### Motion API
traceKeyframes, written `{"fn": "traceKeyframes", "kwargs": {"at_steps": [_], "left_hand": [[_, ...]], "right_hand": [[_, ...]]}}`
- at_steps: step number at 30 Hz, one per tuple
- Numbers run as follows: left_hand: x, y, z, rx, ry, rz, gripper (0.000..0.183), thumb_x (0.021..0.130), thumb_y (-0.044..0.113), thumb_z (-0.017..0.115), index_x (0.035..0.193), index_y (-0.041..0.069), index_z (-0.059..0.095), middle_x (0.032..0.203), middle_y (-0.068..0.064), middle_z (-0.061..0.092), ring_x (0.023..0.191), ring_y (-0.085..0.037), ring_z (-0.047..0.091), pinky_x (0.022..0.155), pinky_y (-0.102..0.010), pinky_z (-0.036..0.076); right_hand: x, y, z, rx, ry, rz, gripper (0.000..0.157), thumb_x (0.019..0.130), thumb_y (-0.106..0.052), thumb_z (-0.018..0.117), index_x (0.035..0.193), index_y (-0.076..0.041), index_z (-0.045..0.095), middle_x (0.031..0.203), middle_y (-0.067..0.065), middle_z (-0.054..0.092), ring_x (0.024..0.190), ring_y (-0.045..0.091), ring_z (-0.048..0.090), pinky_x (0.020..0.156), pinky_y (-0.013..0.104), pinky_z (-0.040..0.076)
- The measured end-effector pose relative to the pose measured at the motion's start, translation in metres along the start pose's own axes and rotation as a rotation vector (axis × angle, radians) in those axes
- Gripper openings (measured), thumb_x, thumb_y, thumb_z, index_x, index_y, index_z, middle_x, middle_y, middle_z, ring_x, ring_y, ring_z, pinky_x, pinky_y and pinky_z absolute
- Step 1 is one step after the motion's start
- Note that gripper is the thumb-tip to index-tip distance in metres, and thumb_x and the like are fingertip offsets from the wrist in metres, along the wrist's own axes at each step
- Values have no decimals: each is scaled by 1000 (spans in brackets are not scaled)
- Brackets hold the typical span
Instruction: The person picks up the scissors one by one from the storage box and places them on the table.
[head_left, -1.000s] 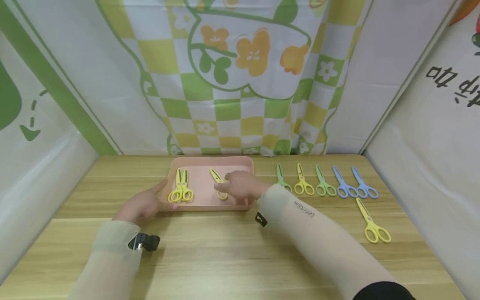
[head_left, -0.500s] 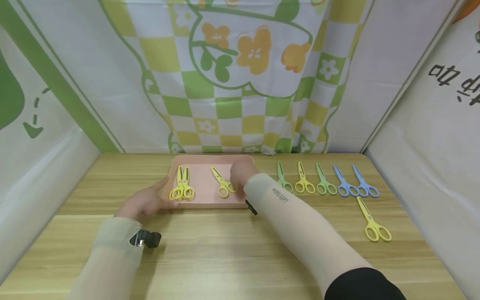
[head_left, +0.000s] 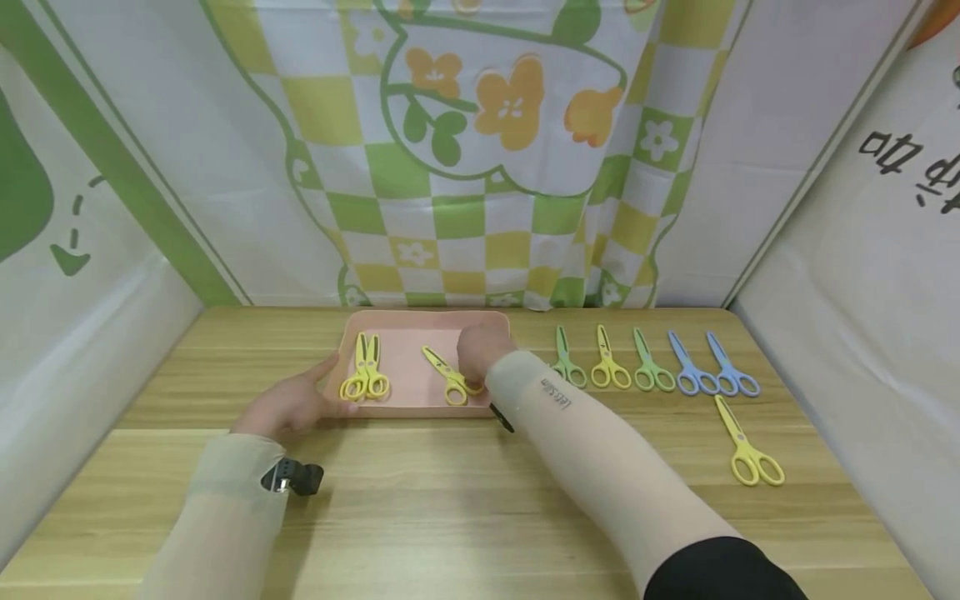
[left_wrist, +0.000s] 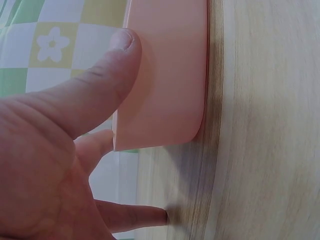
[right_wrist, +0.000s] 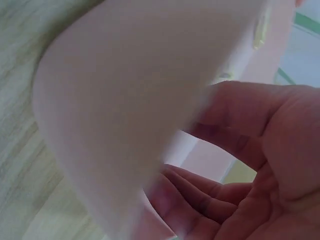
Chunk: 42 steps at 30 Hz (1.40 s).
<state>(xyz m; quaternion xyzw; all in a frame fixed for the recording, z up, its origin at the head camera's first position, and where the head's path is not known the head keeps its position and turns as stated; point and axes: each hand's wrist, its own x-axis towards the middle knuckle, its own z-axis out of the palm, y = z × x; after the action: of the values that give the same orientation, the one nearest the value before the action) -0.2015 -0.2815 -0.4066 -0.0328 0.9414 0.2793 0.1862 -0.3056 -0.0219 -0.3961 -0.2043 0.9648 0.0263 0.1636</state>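
A pair of yellow scissors [head_left: 442, 364] lies slanted in the right half of the pink tray [head_left: 408, 412]. My right hand [head_left: 482, 352] is over the tray's right end, at those scissors' handles. The right wrist view shows that hand [right_wrist: 265, 165] with bent fingers; the tray wall [right_wrist: 115, 100] hides the fingertips. My left hand [head_left: 288, 406] is at the tray's front left corner. In the left wrist view its thumb [left_wrist: 107, 75] lies against the front wall, and another finger touches the corner rim. Two yellow scissors [head_left: 365, 367] lie side by side in the tray's left part.
Right of the tray, green scissors [head_left: 647, 360], yellow scissors [head_left: 606, 358] and blue scissors [head_left: 688, 367] stand in a row. Another yellow pair [head_left: 746, 450] lies nearer me on the wooden table [head_left: 450, 517]. A checked cloth [head_left: 487, 208] hangs behind.
My right hand has shifted to the right from over the slanted scissors to their handles. Those scissors have slid slightly toward me and to the right. My left hand stays at the corner.
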Motion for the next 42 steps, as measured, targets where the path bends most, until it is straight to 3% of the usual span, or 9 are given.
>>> {"fn": "traceKeyframes", "kwargs": {"at_steps": [3, 8, 14, 18, 22, 25, 35, 38, 42], "left_hand": [[0, -1, 1, -2, 0, -1, 103, 78, 57, 65, 151, 18, 3, 140, -36, 24, 123, -57, 25, 96, -67, 22], [-1, -3, 2, -22, -4, -13, 105, 77, 58, 66, 151, 20, 3, 141, -36, 23, 124, -57, 24, 97, -67, 20], [0, -3, 3, -3, -4, -2, 106, 76, 61, 64, 151, 20, 3, 140, -36, 25, 124, -56, 25, 96, -67, 22], [0, -3, 3, -2, -2, 7, 106, 76, 60, 65, 151, 18, 3, 140, -36, 26, 123, -56, 26, 96, -67, 23], [1, -2, 3, -23, -5, 7, 106, 77, 58, 66, 151, 16, 3, 142, -36, 22, 124, -56, 24, 97, -67, 21], [2, -2, 3, -55, -7, -2, 108, 76, 56, 68, 151, 17, 2, 143, -35, 19, 125, -56, 22, 97, -67, 19], [2, -1, 3, -40, 0, 5, 107, 76, 58, 67, 151, 18, 2, 143, -36, 20, 124, -57, 23, 97, -67, 20], [2, -1, 2, -28, 2, 10, 107, 76, 57, 67, 151, 17, 2, 142, -36, 21, 124, -57, 24, 97, -67, 20], [3, -1, 1, -21, 2, 7, 107, 75, 59, 66, 151, 18, 3, 142, -35, 21, 124, -56, 24, 97, -67, 20]], "right_hand": [[6, 8, -2, 5, -2, -15, 19, 71, -12, 66, 57, -15, 53, 64, -1, 55, 57, 12, 47, 53, 23, 41], [7, 28, -5, 368, -7, -3, 28, 66, -5, 66, 50, -15, 45, 55, 0, 43, 49, 13, 38, 45, 24, 38], [-13, 56, -10, 710, 99, -8, 33, 64, -9, 69, 48, -16, 41, 53, 0, 44, 48, 13, 36, 47, 26, 37], [-31, 76, -9, 884, 170, 7, 36, 66, -8, 69, 50, -12, 38, 87, 4, 67, 52, 15, 35, 51, 27, 37], [-54, 94, -3, 920, 194, 3, 21, 69, -8, 70, 52, -5, 57, 124, 8, 59, 80, 20, 56, 70, 30, 46], [-72, 106, 5, 885, 193, -18, 13, 69, -8, 70, 58, -3, 65, 124, 9, 59, 107, 24, 54, 81, 34, 47], [-133, 124, 51, 368, 276, -153, 28, 68, -1, 55, 44, -14, 47, 92, 6, 70, 74, 20, 62, 60, 35, 50], [-150, 122, 62, 290, 254, -148, 24, 59, 0, 52, 46, -17, 40, 59, -3, 54, 51, 10, 43, 45, 29, 40], [-165, 122, 72, 175, 259, -126, 23, 55, -2, 50, 47, -19, 36, 46, -8, 27, 42, 9, 24, 38, 27, 25]]}}
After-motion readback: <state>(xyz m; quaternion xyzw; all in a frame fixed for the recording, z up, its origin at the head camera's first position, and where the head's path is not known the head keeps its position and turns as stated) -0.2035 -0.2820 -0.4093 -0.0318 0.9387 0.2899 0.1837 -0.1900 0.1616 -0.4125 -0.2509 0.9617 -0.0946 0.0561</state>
